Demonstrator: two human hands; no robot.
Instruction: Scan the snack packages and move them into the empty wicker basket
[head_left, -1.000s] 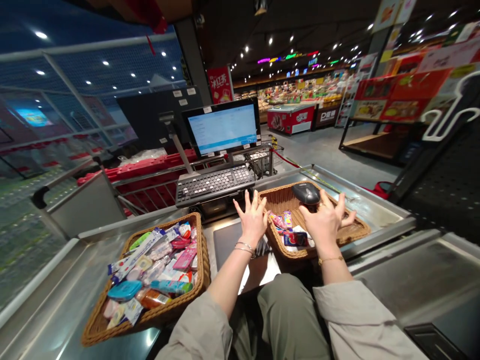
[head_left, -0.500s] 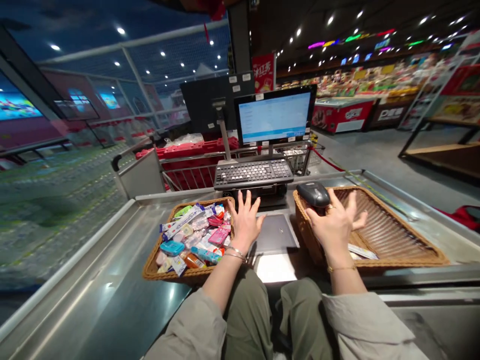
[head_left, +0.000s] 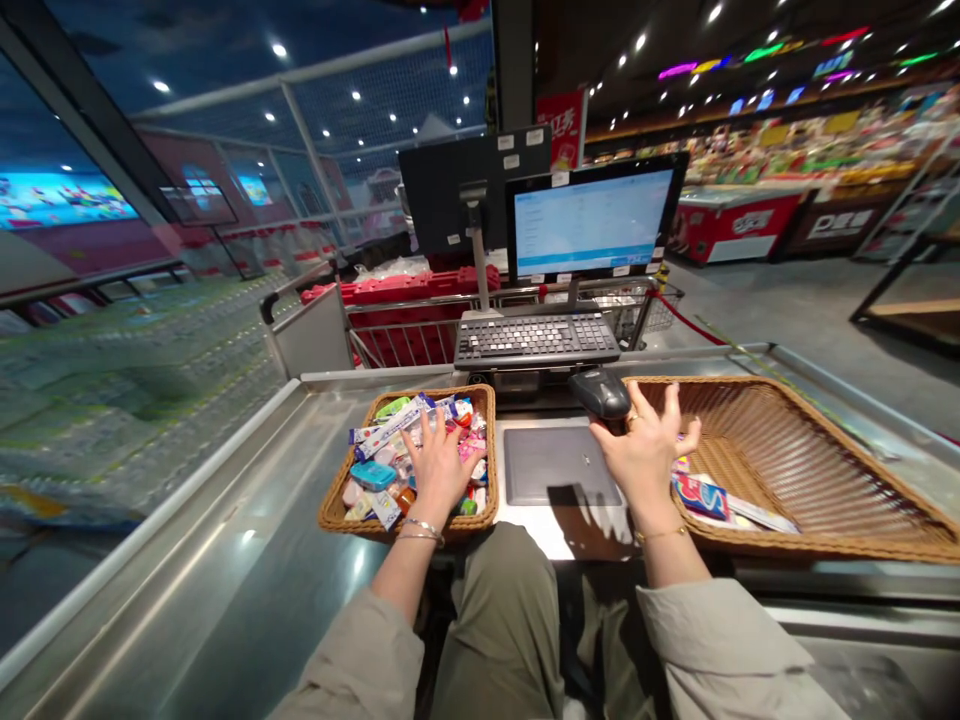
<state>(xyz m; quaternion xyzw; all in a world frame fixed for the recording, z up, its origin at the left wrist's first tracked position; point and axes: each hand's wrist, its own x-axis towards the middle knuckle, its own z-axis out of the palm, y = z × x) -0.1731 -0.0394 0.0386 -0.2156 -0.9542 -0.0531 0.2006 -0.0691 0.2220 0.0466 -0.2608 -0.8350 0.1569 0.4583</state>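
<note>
My left hand [head_left: 442,470] is over the smaller wicker basket [head_left: 334,520] at left, its fingers spread above the small packaged goods inside. Any contact with the packets is hard to make out. Among them are a long white-and-blue packet [head_left: 390,428] and a bright blue pack [head_left: 373,475]. A black barcode scanner [head_left: 604,393] is in my right hand [head_left: 649,445], its head pointing left; the handle is hidden by the hand and several fingers stick out. Below and behind that hand is the larger wicker basket [head_left: 840,450], with a red-and-blue packet [head_left: 701,497] lying in it.
A flat grey plate [head_left: 555,465] is set in the counter between the baskets. Behind it stand a keyboard [head_left: 536,338] and a lit monitor [head_left: 592,225]. The metal counter [head_left: 247,560] extends left. A shopping cart [head_left: 409,335] is beyond the counter.
My left hand has moved left, from the small basket's right edge to over its goods. My right hand and the scanner have shifted left, toward the grey plate. More packets show in the large basket.
</note>
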